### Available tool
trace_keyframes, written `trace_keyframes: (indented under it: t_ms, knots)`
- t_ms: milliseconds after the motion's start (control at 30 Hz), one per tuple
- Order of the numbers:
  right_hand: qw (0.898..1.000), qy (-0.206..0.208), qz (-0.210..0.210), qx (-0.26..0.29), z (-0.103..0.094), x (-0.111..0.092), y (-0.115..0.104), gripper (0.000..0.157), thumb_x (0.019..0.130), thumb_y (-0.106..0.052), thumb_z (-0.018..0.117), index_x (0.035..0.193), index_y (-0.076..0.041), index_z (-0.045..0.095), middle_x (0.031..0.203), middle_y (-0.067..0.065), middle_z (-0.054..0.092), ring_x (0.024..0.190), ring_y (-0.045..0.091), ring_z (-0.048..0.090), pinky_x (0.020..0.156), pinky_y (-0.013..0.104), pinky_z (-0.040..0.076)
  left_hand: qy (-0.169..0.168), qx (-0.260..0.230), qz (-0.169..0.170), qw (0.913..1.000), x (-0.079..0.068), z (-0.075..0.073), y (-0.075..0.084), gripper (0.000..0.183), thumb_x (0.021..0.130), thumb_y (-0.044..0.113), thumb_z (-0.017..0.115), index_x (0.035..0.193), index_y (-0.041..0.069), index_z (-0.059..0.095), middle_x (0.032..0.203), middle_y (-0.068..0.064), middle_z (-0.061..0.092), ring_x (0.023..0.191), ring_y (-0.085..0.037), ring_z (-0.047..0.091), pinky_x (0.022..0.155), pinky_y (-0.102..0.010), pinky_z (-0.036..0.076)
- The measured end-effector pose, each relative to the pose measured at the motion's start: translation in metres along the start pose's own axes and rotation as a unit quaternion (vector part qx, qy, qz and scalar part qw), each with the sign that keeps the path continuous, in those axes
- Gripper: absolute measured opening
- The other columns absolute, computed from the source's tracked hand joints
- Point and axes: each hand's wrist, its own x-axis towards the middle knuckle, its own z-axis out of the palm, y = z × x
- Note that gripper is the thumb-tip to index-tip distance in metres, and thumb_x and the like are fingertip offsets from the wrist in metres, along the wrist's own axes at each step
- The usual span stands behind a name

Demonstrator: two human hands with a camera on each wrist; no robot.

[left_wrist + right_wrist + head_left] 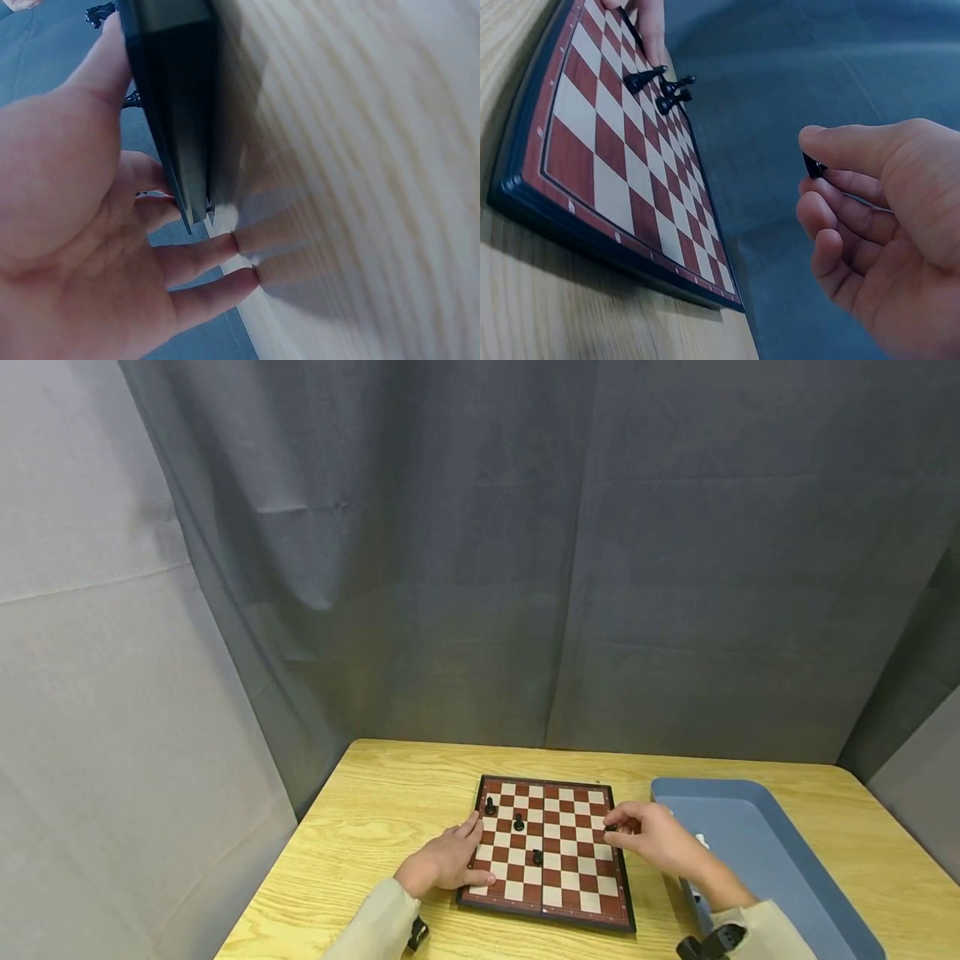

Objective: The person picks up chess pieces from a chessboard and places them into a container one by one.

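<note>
A red-and-cream chessboard [567,847] lies on the table with three black chess pieces standing on it. Two of them, a back-left piece [490,807] and a middle one [518,822], are farther from me than a chess knight [673,100]. My left hand [450,857] rests at the board's left edge, thumb over the frame, fingers extended along the side. Above the board's right edge, my right hand [655,837] pinches a small black chess piece [812,166] between thumb and forefinger. Most of that piece is hidden by the fingers; its dark base shows in the right wrist view.
To the right of the board stands a blue-grey tray [808,868], with some white pieces [702,841] near its left wall, partly hidden by my right forearm. A grey curtain [480,568] hangs behind the wooden table [397,785].
</note>
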Motion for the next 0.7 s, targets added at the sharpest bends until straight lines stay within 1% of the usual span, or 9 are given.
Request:
trace_keyframes:
  t_ms: [167,333,533,700]
  knots:
    - [1.000,0.017,0.003,0.004,-0.009,-0.002,0.007,0.017,0.087,-0.016,0.070,0.099,-0.004,0.068,0.079,-0.003,0.058,0.069,0.010,0.052,0.056,0.025,0.046,0.002,0.000,0.003,1.0000,0.002,0.000,-0.001,0.093,0.085,0.063,0.052,0.152,0.006,0.020,0.158,-0.010,0.010,0.134,-0.035,0.032,0.101,-0.043,0.039]
    - [0.999,0.034,0.025,0.015,-0.020,-0.004,0.015,0.017,0.086,-0.021,0.071,0.096,-0.007,0.068,0.078,-0.001,0.060,0.069,0.012,0.054,0.057,0.026,0.047,0.001,0.001,0.000,1.0000,0.001,0.000,-0.001,0.094,0.085,0.064,0.051,0.152,0.007,0.019,0.158,-0.009,0.010,0.134,-0.035,0.031,0.102,-0.043,0.038]
    - [0.998,0.027,0.045,0.031,-0.034,-0.009,0.026,0.020,0.088,-0.025,0.069,0.099,-0.008,0.067,0.081,0.003,0.062,0.070,0.018,0.056,0.055,0.028,0.047,-0.001,0.001,0.000,1.0000,0.000,0.000,0.000,0.093,0.085,0.064,0.051,0.152,0.007,0.020,0.158,-0.008,0.010,0.134,-0.035,0.032,0.101,-0.043,0.039]
    - [0.997,0.029,0.065,0.017,-0.045,-0.013,0.035,0.023,0.088,-0.027,0.069,0.100,-0.008,0.068,0.085,0.004,0.063,0.076,0.023,0.059,0.057,0.030,0.049,-0.002,0.000,-0.002,1.0000,0.001,0.000,0.001,0.092,0.085,0.063,0.051,0.152,0.008,0.020,0.158,-0.008,0.010,0.135,-0.035,0.032,0.102,-0.042,0.038]
